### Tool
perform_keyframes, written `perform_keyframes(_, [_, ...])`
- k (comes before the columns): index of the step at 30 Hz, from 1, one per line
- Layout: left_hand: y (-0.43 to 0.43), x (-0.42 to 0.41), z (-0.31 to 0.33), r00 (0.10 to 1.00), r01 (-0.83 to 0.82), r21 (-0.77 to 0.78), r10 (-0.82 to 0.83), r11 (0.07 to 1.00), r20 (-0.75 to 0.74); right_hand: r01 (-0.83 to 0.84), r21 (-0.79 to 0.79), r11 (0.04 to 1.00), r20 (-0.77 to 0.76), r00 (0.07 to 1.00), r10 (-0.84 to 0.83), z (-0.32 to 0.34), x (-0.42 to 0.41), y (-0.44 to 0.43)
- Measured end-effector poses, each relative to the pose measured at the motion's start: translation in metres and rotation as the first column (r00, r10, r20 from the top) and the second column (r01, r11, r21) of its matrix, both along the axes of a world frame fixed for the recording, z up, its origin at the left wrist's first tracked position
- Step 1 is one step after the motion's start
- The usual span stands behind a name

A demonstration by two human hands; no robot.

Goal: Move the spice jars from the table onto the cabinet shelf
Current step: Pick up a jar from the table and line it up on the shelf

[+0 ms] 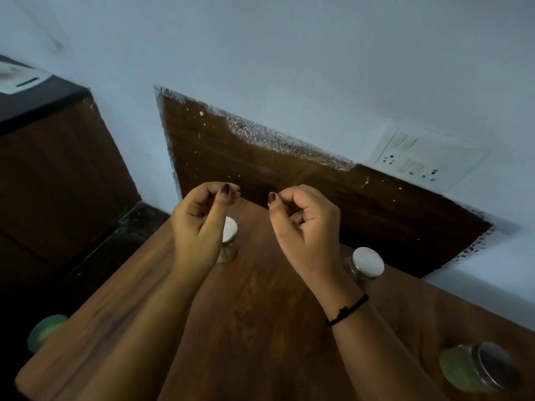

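Above brown wood-grain table [260, 314], left hand [199, 224] and right hand [307, 230] raised, fingers curled inward, gripping nothing. Partly hidden under left hand, small glass spice jar with shiny round silver lid [230, 233]; just right of right wrist, second silver-lidded glass jar [367, 262]. Near bottom right, greenish jar with metal lid [477, 369]; at left table edge, blurred pale-green jar [46, 331].
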State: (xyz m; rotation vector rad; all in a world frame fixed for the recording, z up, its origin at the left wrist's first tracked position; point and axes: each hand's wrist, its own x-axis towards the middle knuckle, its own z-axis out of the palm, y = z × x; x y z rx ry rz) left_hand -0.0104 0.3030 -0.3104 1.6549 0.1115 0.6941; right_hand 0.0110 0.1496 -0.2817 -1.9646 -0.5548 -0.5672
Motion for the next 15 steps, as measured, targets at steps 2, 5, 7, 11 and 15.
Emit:
perform_keyframes(2, [0.006, 0.001, -0.016, 0.999, -0.026, 0.003, 0.026, 1.000, -0.040, -0.027, -0.030, 0.999, -0.050, 0.998, 0.025, -0.016, 0.003, 0.008])
perform_keyframes(5, [0.012, 0.000, -0.038, 0.992, -0.048, 0.018, 0.049, 0.999, -0.118, -0.039, -0.083, 0.996, -0.127, 0.992, 0.028, -0.041, 0.006, 0.019])
perform_keyframes(7, [0.017, 0.001, -0.054, 0.987, -0.056, 0.015, 0.057, 0.998, -0.148, -0.041, -0.096, 0.995, -0.169, 0.985, 0.024, -0.058, 0.008, 0.026])
perform_keyframes(11, [0.029, 0.008, -0.090, 0.964, -0.085, 0.020, 0.087, 0.996, -0.250, -0.057, -0.160, 0.985, -0.274, 0.962, 0.011, -0.088, 0.014, 0.037])
perform_keyframes(15, [0.034, 0.023, -0.118, 0.917, -0.068, 0.148, 0.120, 0.987, -0.379, -0.148, -0.209, 0.967, -0.508, 0.861, 0.022, -0.110, 0.027, 0.048])
